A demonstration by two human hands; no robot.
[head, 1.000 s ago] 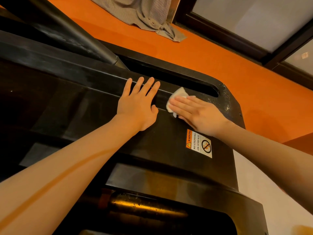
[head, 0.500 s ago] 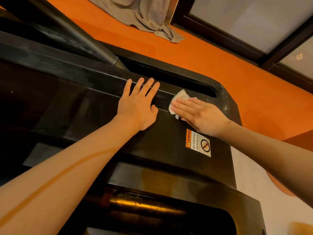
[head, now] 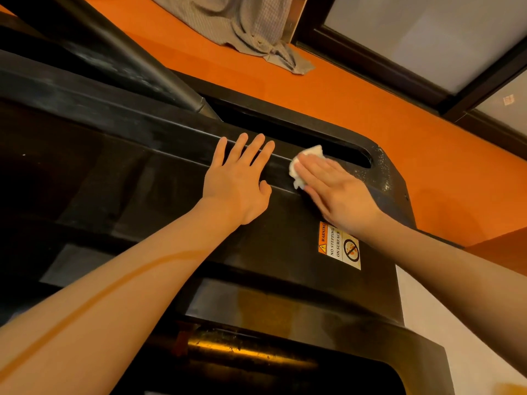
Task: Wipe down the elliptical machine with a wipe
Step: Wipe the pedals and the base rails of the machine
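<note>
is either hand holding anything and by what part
The right hand presses flat fingers on the wipe, covering its near side. The left hand holds nothing, resting flat on the machine.

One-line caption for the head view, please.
Right hand presses white wipe on black elliptical housing; left hand rests flat.

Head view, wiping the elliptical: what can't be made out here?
- wipe: mostly under the right hand; its size and folded shape are hidden.
- warning label: upper corner covered by the right wrist; small print is barely legible.
- black cover under both palms: whether it is clean there is hidden, also under the left hand.
- slot: interior too dark.
- elliptical: cut off by the left and bottom edges.
</note>
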